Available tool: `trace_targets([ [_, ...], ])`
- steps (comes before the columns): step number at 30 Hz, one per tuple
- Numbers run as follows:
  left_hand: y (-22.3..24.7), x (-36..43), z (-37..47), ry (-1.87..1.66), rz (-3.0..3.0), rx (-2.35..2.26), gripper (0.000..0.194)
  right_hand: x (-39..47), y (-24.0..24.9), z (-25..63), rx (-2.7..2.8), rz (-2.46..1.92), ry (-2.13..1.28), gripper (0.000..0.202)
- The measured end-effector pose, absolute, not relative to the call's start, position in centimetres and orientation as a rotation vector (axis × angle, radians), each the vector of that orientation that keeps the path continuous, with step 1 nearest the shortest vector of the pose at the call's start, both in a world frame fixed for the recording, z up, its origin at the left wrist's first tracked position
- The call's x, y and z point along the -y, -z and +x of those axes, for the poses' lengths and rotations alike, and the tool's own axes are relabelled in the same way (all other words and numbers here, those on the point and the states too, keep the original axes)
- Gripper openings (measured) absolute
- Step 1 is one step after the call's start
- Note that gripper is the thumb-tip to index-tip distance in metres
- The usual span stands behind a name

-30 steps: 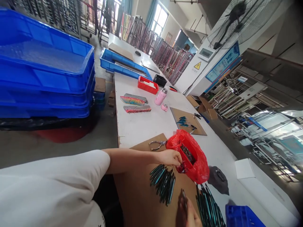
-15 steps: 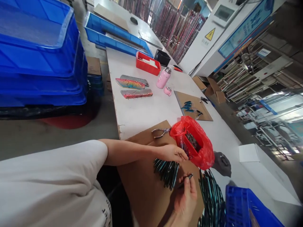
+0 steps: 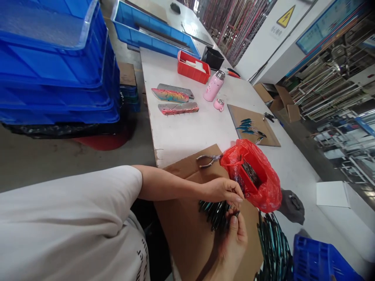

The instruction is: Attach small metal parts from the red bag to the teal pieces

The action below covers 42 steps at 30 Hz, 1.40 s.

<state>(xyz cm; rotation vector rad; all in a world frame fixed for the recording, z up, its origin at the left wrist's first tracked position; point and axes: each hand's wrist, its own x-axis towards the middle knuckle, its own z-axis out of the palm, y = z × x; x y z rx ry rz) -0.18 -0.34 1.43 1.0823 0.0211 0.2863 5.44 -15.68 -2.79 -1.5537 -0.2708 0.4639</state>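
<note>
My left hand (image 3: 221, 190) is held beside the red plastic bag (image 3: 272, 183), fingers bent and thumb close to them. Whatever may be between those fingertips is too small to make out. Just below it, my right hand (image 3: 234, 242) pinches a slim dark piece (image 3: 236, 213), its end showing past the thumb. A pile of slim, glossy dark-teal pieces (image 3: 215, 216) lies on the cardboard (image 3: 187, 234) under my hands, partly hidden by them. Inside the bag stands a red bin (image 3: 250, 183) of small metal parts. A second heap of the glossy pieces (image 3: 275, 246) lies to the right.
Pliers (image 3: 209, 160) lie beside the bag. Beyond are a cardboard sheet (image 3: 272, 132) with several blue pieces, a pink bottle (image 3: 213, 86), and a red box (image 3: 193, 74). A blue basket (image 3: 319, 257) stands at lower right, stacked blue crates (image 3: 58, 70) at left.
My left hand has curled its fingers, which were straighter before, and come closer to my right hand. The right hand keeps its pinch. The whole view has shifted slightly.
</note>
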Motion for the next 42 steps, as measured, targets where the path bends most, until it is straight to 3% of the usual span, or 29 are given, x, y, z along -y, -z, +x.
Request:
trace_targets([
  [15, -1.87, 0.41, -0.26, -0.311, 1.148, -0.054, 0.035, 15.55, 3.21, 5.41, 0.317, -1.623, -0.426, 0.040],
  [42, -1.91, 0.26, -0.27, -0.286, 1.169, -0.071, 0.025, 15.38, 2.40, 4.98, 0.344, -1.630, -0.436, 0.036],
])
